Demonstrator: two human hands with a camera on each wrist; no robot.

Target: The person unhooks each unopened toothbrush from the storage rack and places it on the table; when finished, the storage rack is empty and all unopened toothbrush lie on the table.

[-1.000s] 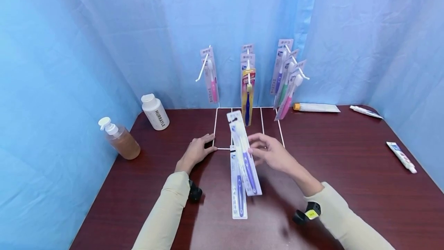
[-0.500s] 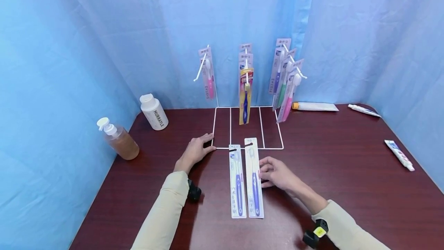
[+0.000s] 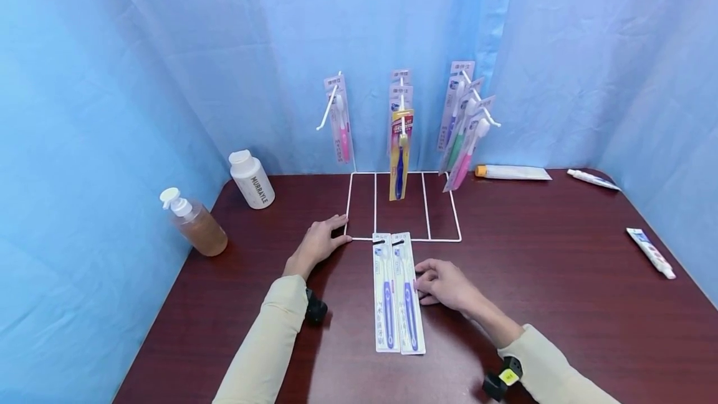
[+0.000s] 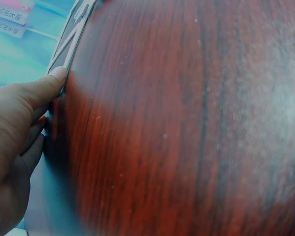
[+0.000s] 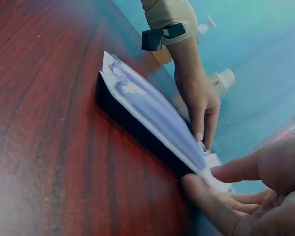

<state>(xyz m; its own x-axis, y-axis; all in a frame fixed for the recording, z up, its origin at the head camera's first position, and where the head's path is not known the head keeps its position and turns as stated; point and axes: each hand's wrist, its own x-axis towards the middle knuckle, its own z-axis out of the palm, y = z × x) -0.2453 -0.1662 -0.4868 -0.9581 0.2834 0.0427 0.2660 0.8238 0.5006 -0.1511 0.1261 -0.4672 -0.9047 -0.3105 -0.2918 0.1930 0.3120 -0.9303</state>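
A blue curtain (image 3: 269, 48) closes off the rear and both sides; the dark red-brown table (image 3: 533, 260) borders it on all three, with a wide run of wood grain between the right hand (image 3: 445, 287) and the table's right edge and a narrower strip left of the left hand (image 3: 320, 243). One white wire rack (image 3: 375, 204) stands at the rear, its base frame flat on the table, its three hooks projecting toward the person. The left hand has thumb and fingers extended, tips against the rack's left front corner. The right hand has its fingers bent, thumb and fingertips pinching the outer long edge of the right pack (image 3: 408, 295). Bottles number two, both left of the rack: an amber pump bottle (image 3: 200, 230) and a white bottle (image 3: 252, 181) lettered MURRAYLE. The left pack (image 3: 386, 295) and right pack lie face up, side by side between the hands, upper ends at the rack's front bar; whether their long edges touch cannot be told. Each is a slim white printed card with a dark notch near the top, showing one toothbrush, white-necked and purple-handled. Hanging packs: one pink-handled pack (image 3: 339, 120) on the left hook; at least three on the middle, a yellow pack (image 3: 400, 173) foremost; three on the right, a pink-and-white pack (image 3: 467, 154) foremost. Tubes number three, all right of the rack: an orange-capped tube (image 3: 516, 173), a small rear tube (image 3: 593, 179) and a small side tube (image 3: 650, 253).
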